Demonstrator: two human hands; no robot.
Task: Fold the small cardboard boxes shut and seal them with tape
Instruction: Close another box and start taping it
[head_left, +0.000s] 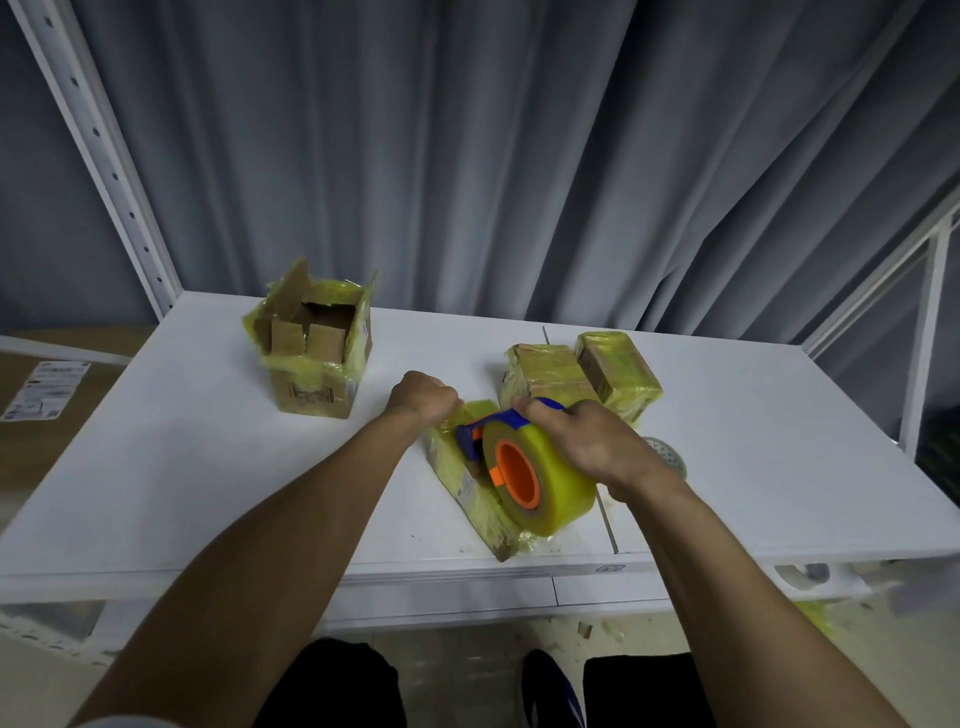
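A small closed cardboard box (470, 491) wrapped in yellowish tape lies on the white table (208, 467) in front of me. My right hand (587, 441) grips a blue and orange tape dispenser (524, 473) with a big yellow roll, resting on top of that box. My left hand (426, 397) is curled at the box's far end, fingers on its taped edge. An open box (314, 348) with raised flaps stands at the back left. Two taped, closed boxes (545, 379) (618, 371) lie side by side behind the dispenser.
A second tape roll (670, 454) peeks out behind my right wrist. White shelf uprights (104, 156) rise at left and right, with a grey curtain behind. A large cardboard carton (47, 395) sits left of the table. Scraps litter the floor near my feet.
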